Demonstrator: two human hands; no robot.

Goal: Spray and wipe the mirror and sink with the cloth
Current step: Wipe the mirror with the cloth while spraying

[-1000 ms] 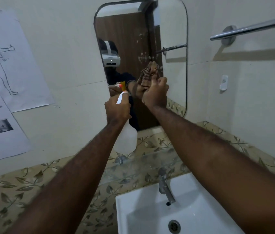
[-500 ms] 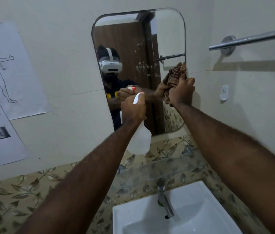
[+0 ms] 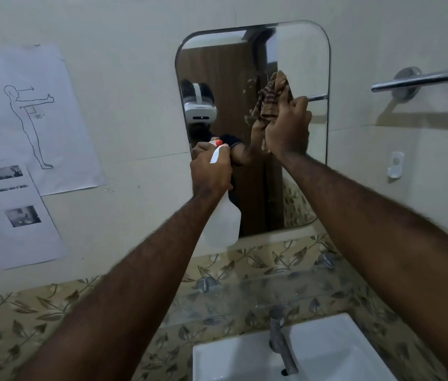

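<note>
A rounded wall mirror (image 3: 302, 50) hangs above a white sink (image 3: 327, 350). My right hand (image 3: 288, 130) presses a bunched brown striped cloth (image 3: 273, 97) against the glass, right of the mirror's middle. White specks dot the glass just left of the cloth. My left hand (image 3: 210, 173) grips the neck of a translucent white spray bottle (image 3: 224, 224) with a red-tipped nozzle, held in front of the mirror's lower left part. The bottle's body hangs below my fist.
A chrome tap (image 3: 282, 339) rises at the sink's back edge. A glass shelf (image 3: 258, 295) spans the leaf-patterned tile band below the mirror. A towel rail (image 3: 423, 78) and a small white hook (image 3: 395, 164) are on the right wall. Paper sheets (image 3: 33, 119) hang at left.
My right hand has slid the cloth left from the mirror's right edge and a little higher on the glass. The left hand keeps the bottle raised. The view has tilted upward, showing the mirror's top.
</note>
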